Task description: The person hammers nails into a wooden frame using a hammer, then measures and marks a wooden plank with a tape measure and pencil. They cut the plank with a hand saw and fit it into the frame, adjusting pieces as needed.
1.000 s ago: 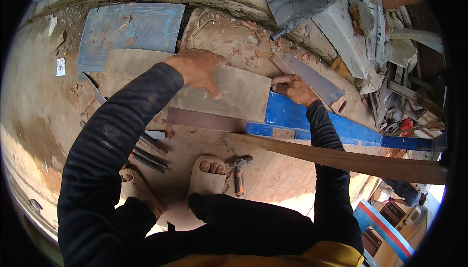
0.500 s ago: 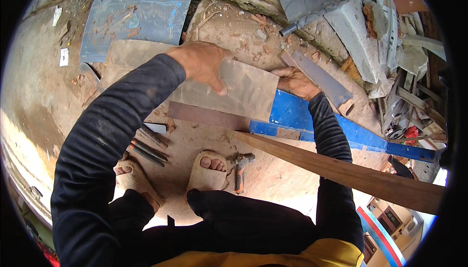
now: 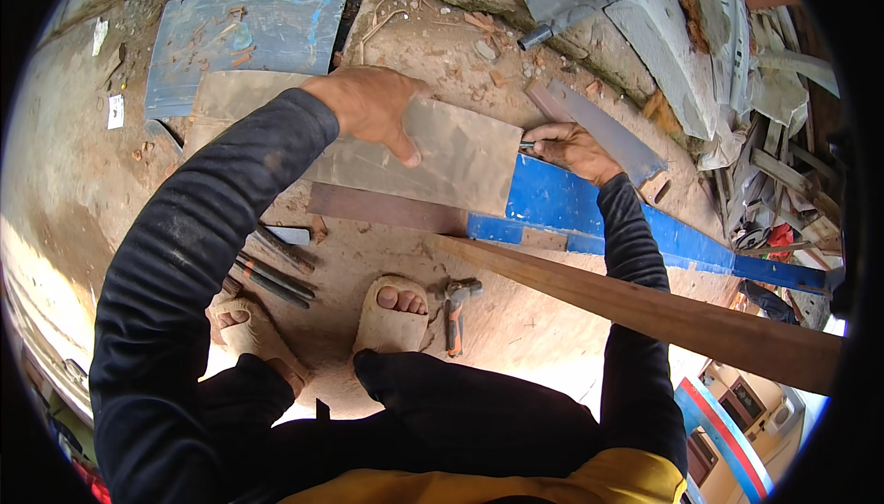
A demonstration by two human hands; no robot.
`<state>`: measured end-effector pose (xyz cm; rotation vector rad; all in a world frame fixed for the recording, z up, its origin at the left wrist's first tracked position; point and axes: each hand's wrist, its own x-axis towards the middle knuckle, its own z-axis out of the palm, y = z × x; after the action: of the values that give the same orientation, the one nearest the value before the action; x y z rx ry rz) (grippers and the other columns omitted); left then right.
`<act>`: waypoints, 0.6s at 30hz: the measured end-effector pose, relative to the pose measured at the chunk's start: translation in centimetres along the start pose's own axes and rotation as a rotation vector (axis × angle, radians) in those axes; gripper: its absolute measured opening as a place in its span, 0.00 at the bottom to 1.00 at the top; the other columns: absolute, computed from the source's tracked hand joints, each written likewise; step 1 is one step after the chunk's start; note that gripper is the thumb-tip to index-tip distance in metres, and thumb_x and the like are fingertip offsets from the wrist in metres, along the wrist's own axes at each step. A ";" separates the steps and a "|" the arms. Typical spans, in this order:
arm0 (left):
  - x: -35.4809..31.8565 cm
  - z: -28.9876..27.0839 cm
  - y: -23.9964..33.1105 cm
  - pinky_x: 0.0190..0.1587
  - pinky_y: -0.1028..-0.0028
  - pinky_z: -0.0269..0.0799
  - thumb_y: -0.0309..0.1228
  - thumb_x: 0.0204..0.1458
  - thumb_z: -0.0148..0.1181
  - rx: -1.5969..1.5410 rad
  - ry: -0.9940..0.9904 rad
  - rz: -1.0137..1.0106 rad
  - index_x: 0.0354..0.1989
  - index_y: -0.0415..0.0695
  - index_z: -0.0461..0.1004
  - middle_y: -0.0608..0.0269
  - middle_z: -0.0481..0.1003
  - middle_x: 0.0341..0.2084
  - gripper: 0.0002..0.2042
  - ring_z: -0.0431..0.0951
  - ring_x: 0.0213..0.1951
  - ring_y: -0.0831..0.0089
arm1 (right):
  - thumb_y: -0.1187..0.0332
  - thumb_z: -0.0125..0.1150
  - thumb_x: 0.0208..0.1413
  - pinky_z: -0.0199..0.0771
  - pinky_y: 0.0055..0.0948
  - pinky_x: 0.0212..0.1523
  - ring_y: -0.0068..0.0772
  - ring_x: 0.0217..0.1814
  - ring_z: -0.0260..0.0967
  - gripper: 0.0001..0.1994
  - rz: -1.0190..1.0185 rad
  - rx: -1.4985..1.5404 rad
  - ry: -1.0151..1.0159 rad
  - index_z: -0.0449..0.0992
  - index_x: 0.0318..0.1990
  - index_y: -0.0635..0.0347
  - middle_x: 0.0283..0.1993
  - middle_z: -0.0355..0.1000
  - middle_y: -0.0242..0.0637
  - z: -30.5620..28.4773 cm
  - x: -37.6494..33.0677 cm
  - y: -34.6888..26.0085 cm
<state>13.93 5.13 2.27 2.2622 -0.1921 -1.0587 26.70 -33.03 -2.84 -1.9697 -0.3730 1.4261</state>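
Head view, looking down at a dirt floor (image 3: 552, 320) strewn with scrap. A grey sheet (image 3: 451, 159) of metal lies flat on the floor, its near edge over a brown bar (image 3: 387, 209) and its right edge against a blue beam (image 3: 589, 214). The left hand (image 3: 373, 108) rests palm down on the sheet's top, fingers spread, pressing and not gripping. The right hand (image 3: 571, 147) sits just off the sheet's right edge, above the blue beam, its grip narrow and closed around a thin dark tool (image 3: 527, 146) whose tip meets the sheet's edge; what kind of tool it is cannot be told. Beside that hand a grey flat strip (image 3: 599, 131) runs diagonally. A long brown plank (image 3: 645, 306) crosses from the middle to the right rim, over the blue beam. Two sandalled feet stand below the sheet, with a hammer (image 3: 454, 306) just right of the right foot (image 3: 394, 315) and a few dark rods (image 3: 272, 274) by the left foot (image 3: 244, 329). A second, blue-stained sheet (image 3: 239, 39) lies farther off at top left. Rubble and scrap (image 3: 718, 53) pile up at top right.
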 end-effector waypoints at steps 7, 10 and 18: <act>0.3 0.1 -0.5 0.65 0.58 0.73 0.50 0.40 0.82 -0.002 -0.005 0.015 0.72 0.40 0.68 0.38 0.78 0.59 0.50 0.78 0.62 0.46 | 0.73 0.63 0.71 0.77 0.27 0.60 0.24 0.53 0.77 0.10 0.124 0.053 0.123 0.83 0.55 0.60 0.50 0.83 0.30 -2.3 -4.0 2.0; 0.7 0.4 -1.1 0.65 0.57 0.73 0.57 0.45 0.78 0.063 -0.019 0.037 0.72 0.40 0.68 0.37 0.79 0.58 0.49 0.79 0.61 0.45 | 0.72 0.60 0.72 0.77 0.27 0.58 0.25 0.55 0.78 0.09 0.064 0.254 0.239 0.81 0.54 0.56 0.50 0.82 0.29 -2.4 -6.8 1.7; -1.0 -0.1 -5.6 0.59 0.58 0.77 0.74 0.57 0.53 -0.368 0.336 -0.233 0.62 0.40 0.80 0.40 0.82 0.54 0.46 0.84 0.53 0.48 | 0.65 0.56 0.74 0.77 0.28 0.50 0.25 0.46 0.78 0.10 -0.181 0.686 0.997 0.78 0.54 0.57 0.44 0.81 0.31 6.1 -15.0 2.3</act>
<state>12.59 10.01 -0.40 2.1113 0.3848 -0.7339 15.28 -41.32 5.43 -1.7267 0.3462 0.2558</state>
